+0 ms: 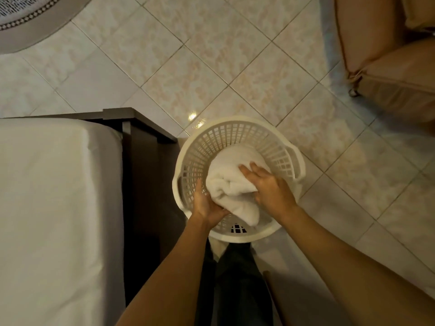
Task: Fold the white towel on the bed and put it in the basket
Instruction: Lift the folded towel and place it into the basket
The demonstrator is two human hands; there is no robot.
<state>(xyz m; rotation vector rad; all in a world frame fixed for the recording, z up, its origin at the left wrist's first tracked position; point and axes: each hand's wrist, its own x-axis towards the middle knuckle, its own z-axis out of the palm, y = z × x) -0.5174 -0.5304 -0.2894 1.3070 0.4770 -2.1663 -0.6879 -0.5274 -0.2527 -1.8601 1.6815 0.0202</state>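
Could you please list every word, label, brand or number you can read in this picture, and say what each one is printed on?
There are none to read. The white towel, the basket, the bed, the floor tiles and the cushions show no readable writing, label or number in this view.

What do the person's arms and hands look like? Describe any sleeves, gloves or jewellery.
Both forearms are bare up to the frame edge, with no sleeves in view. The left hand and right hand wear no gloves, and no rings, watch or bracelets are visible.
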